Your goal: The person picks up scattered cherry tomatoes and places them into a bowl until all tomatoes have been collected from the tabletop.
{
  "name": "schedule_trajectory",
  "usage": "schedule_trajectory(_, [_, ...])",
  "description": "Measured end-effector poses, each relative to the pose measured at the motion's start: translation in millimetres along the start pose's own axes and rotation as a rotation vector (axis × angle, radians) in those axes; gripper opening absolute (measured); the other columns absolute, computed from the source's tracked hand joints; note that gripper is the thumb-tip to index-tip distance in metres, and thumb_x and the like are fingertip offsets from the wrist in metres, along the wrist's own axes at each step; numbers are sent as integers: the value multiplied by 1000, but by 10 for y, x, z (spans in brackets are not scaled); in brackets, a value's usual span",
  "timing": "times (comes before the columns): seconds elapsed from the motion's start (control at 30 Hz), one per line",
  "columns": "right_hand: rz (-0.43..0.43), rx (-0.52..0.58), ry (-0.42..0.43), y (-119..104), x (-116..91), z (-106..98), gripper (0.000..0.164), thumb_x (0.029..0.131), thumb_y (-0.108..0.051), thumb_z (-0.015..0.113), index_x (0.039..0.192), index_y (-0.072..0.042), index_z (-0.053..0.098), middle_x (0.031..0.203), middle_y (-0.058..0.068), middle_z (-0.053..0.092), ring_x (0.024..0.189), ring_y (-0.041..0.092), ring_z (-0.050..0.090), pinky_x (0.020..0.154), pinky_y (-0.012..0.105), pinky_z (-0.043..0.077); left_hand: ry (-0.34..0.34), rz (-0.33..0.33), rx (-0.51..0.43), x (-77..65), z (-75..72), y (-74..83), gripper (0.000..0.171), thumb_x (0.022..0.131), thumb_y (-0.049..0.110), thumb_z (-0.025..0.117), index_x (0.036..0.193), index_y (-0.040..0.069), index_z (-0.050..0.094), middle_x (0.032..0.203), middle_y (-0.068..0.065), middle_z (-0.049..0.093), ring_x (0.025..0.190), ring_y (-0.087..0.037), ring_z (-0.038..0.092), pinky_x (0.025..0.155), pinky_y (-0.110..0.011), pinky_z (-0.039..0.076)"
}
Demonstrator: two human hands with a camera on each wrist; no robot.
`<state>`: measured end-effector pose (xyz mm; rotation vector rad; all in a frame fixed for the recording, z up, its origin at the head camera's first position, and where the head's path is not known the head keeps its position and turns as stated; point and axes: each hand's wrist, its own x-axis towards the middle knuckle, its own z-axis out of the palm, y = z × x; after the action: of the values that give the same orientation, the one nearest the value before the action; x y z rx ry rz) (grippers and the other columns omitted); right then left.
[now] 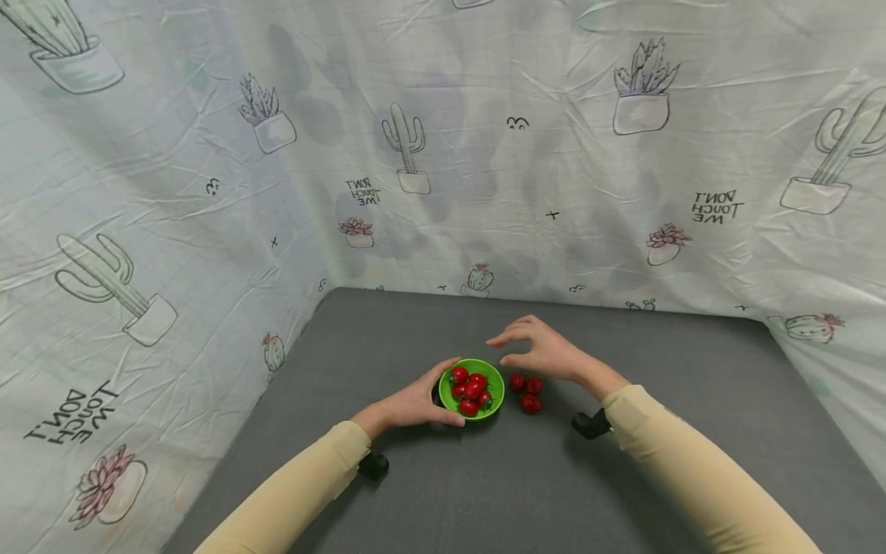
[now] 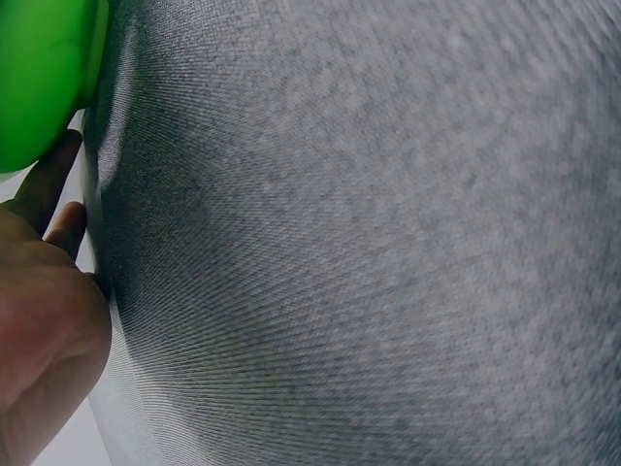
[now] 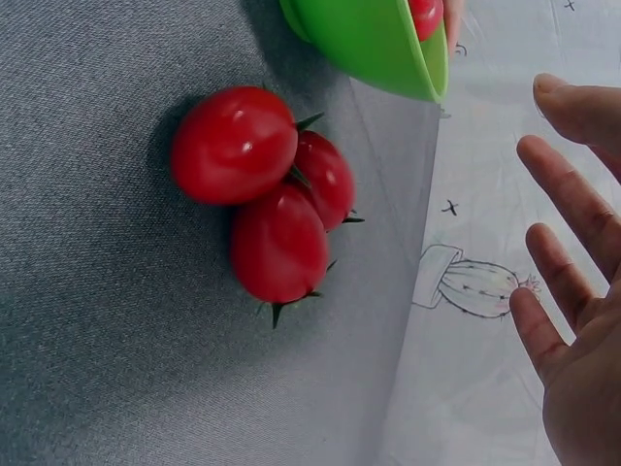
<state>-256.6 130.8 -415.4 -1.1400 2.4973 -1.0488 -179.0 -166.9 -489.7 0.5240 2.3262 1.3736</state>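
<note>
A small green bowl (image 1: 496, 382) stands on the grey table with several red cherry tomatoes (image 1: 473, 389) inside. My left hand (image 1: 414, 402) grips its left side, thumb along the near edge and fingers round the far edge. In the left wrist view, fingers (image 2: 49, 184) lie against the underside of the bowl (image 2: 39, 78). Three more tomatoes (image 3: 236, 146) with green stems sit in a cluster on the table, just right of the bowl. Above and behind them hovers my right hand (image 1: 547, 352), fingers spread and loosely bent, with nothing between thumb and fingertips.
The grey table (image 1: 415, 492) reaches back to a pale cloth backdrop (image 1: 471, 223) printed with cacti, which also hangs along the left side. Black wrist mounts (image 1: 374, 466) sit below both sleeves, close over the table.
</note>
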Motion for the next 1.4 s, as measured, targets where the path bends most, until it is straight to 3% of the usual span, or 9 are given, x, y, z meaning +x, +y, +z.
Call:
schedule_trajectory(0.47, [40, -45, 25, 102, -215, -55, 34, 96, -26, 76, 129, -25, 73, 128, -2, 65, 133, 33, 41, 102, 63, 39, 8, -21, 15, -19, 3, -8, 106, 82, 49, 86, 163, 33, 20, 164, 1, 25, 149, -20, 26, 117, -52, 26])
schedule_trajectory(1.0, [84, -60, 15, 348, -464, -64, 38, 94, -25, 77, 130, -15, 72, 134, 5, 62, 132, 35, 42, 102, 63, 39, 3, -13, 20, -24, -1, 7, 107, 82, 48, 86, 164, 30, 19, 165, -2, 23, 151, -22, 24, 117, -53, 25])
schedule_trajectory(1.4, [89, -84, -9, 520, -534, 33, 37, 92, -26, 80, 128, -19, 74, 131, 2, 64, 132, 38, 45, 102, 64, 39, 11, -14, 34, -7, 3, -18, 108, 81, 50, 86, 164, 30, 19, 165, -2, 23, 151, -22, 23, 117, -53, 25])
